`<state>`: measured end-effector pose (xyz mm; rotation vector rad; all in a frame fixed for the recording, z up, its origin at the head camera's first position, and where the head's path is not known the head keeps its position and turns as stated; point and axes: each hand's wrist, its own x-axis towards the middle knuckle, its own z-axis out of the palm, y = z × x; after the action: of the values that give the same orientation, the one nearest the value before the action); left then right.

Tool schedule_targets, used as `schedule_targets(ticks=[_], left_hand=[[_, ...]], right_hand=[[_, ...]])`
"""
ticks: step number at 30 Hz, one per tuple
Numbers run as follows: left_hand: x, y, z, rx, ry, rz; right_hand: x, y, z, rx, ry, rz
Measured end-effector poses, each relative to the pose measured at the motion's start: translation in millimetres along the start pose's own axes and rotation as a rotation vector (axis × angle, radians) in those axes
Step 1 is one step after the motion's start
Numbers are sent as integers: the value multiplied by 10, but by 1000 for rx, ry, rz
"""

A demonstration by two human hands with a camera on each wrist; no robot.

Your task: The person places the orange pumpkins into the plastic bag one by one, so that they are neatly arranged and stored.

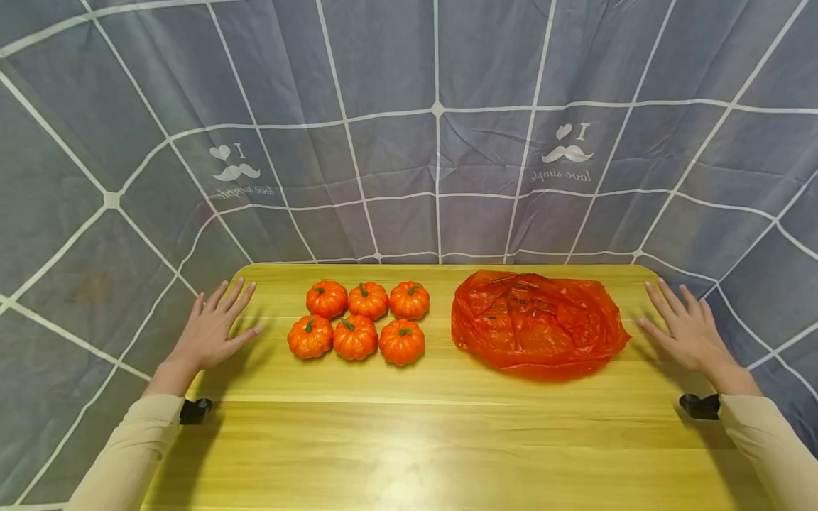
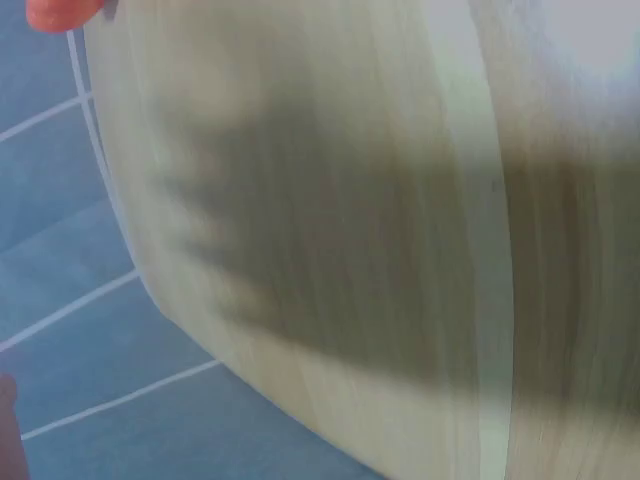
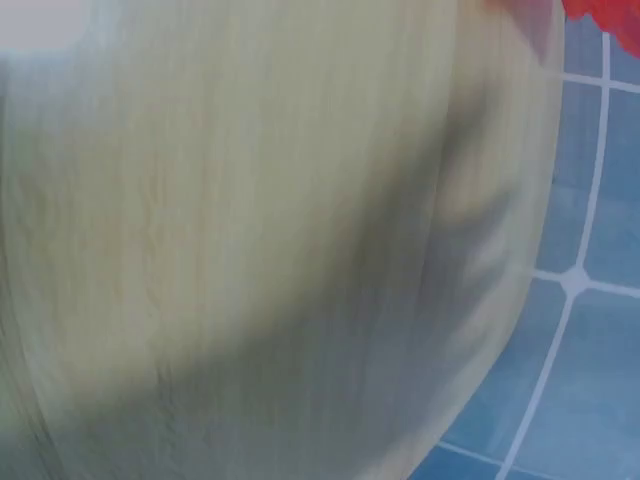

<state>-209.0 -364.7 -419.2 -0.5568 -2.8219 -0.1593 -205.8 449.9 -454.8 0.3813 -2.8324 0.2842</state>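
Several small orange pumpkins [image 1: 356, 337] with green stems sit in two rows on the wooden table, left of centre. To their right lies a crumpled red plastic bag [image 1: 530, 326] with dark print; whether anything is inside cannot be told. My left hand [image 1: 214, 330] is held over the table's left edge with fingers spread, apart from the pumpkins. Over the right edge, my right hand [image 1: 690, 330] is likewise spread, its thumb near the bag but not touching it. Neither hand holds anything. The left wrist view catches one pumpkin [image 2: 62, 12]; the right wrist view, the bag's edge [image 3: 608, 14].
The yellowish wooden table [image 1: 409, 440] has rounded far corners. A grey curtain [image 1: 396, 156] with white grid lines hangs behind it and along both sides. Black wrist mounts [image 1: 194, 410] show at both cuffs, and the hands cast shadows on the wood.
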Motion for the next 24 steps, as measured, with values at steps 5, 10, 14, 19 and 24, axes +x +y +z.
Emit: schedule_targets(ticks=[5,10,14,19,24], left_hand=[[19,84,37,-29,35,11],[62,251,63,-77,53,27],[93,354,99,-101,70,42],[103,434,174,-205,113,45],[97,545,251,-362,107,-6]], right_hand=[[23,-69,1,35,75,-27],[28,-194,8,125,87,-17],[38,-300,31,220,100,-32],[64,-399,52,351,96,-44],[102,-480,45,505,53,12]])
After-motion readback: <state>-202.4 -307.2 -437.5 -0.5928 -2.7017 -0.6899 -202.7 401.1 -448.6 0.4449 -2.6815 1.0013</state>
